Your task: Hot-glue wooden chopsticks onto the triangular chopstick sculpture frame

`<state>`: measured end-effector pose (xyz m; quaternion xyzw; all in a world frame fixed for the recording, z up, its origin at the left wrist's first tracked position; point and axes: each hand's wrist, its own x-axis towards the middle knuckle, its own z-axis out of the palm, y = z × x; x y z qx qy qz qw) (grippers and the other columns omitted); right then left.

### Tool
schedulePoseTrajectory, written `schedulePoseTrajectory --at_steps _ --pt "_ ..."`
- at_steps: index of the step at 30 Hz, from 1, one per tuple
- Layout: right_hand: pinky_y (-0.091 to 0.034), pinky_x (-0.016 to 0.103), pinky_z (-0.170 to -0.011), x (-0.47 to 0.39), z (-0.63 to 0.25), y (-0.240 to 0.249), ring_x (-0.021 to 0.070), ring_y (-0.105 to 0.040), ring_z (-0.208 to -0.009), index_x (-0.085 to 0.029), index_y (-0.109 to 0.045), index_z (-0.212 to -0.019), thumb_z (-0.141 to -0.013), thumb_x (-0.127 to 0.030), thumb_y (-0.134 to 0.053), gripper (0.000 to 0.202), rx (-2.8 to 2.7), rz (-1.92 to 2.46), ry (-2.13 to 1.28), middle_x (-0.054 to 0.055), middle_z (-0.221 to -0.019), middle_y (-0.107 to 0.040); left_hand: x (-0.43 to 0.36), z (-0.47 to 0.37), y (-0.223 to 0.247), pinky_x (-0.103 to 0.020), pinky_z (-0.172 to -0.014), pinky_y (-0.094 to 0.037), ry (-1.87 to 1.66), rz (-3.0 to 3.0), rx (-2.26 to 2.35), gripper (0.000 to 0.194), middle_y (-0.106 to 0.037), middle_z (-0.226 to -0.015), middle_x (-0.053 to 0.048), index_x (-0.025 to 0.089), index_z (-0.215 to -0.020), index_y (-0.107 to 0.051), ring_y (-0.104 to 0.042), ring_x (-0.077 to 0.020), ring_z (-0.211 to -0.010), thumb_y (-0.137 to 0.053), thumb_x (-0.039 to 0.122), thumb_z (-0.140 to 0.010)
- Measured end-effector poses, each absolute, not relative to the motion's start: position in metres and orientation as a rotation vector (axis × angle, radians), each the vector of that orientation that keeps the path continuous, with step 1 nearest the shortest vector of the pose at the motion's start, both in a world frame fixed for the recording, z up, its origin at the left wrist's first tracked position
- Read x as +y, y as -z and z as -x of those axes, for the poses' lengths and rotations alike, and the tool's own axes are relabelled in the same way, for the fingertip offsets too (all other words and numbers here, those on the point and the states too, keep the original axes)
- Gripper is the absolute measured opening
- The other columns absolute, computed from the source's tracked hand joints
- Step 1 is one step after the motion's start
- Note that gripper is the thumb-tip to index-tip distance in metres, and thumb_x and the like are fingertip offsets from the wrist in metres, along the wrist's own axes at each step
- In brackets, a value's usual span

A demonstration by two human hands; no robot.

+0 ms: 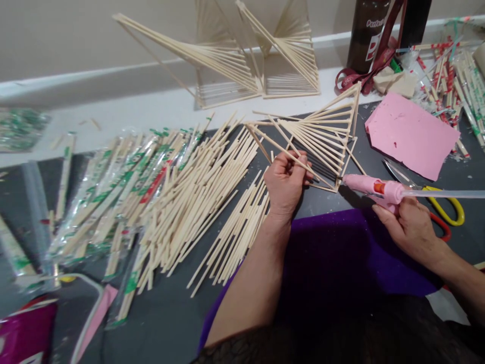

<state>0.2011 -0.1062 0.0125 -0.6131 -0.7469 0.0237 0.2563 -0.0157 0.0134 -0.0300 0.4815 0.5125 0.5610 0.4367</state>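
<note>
My left hand (285, 178) is closed in a pinch on a thin wooden stick (280, 147), which slants down to the lower corner of a stick frame. That frame (322, 136) is built of wooden sticks fanned out in a twisted shape. In my right hand (411, 225) is a pink glue gun (375, 189), with its nozzle at the frame's lower right corner and a clear glue stick out of its back. Loose wooden sticks (200, 197) lie in a pile left of my left hand, with a smaller bunch (238, 232) beside it.
Two finished-looking stick structures (223, 60) stand at the wall. Wrapped chopsticks (109, 197) lie left. Scissors (447, 205), a pink sheet (413, 132), a dark bottle (366, 38) and a red-wrapped stick pile (441, 76) are right. Purple cloth (333, 258) lies in front.
</note>
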Motion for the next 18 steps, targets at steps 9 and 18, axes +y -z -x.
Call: schedulePoseTrajectory --at_steps 9,18 --pt "-0.051 0.038 -0.065 -0.1061 -0.2014 -0.0112 0.0254 -0.064 -0.070 -0.020 -0.056 -0.098 -0.096 -0.034 -0.048 0.016 -2.092 1.578 -0.006 0.008 -0.076 -0.065 0.0132 0.0152 0.0292 -0.017 -0.039 -0.048 -1.400 -1.177 1.282 0.015 -0.068 -0.066 0.002 0.020 -0.086 -0.064 -0.060 -0.0081 -0.046 -0.067 0.034 -0.079" --pt "-0.051 0.040 -0.063 -0.1061 -0.2022 -0.0106 0.0272 -0.064 -0.073 -0.020 -0.056 -0.099 -0.095 -0.039 -0.046 0.022 -2.076 1.646 -0.027 0.010 -0.076 -0.064 0.0126 0.0158 0.0280 -0.016 -0.039 -0.048 -1.383 -1.172 1.295 0.017 -0.068 -0.066 0.002 0.020 -0.086 -0.064 -0.061 -0.0081 -0.047 -0.068 0.036 -0.079"
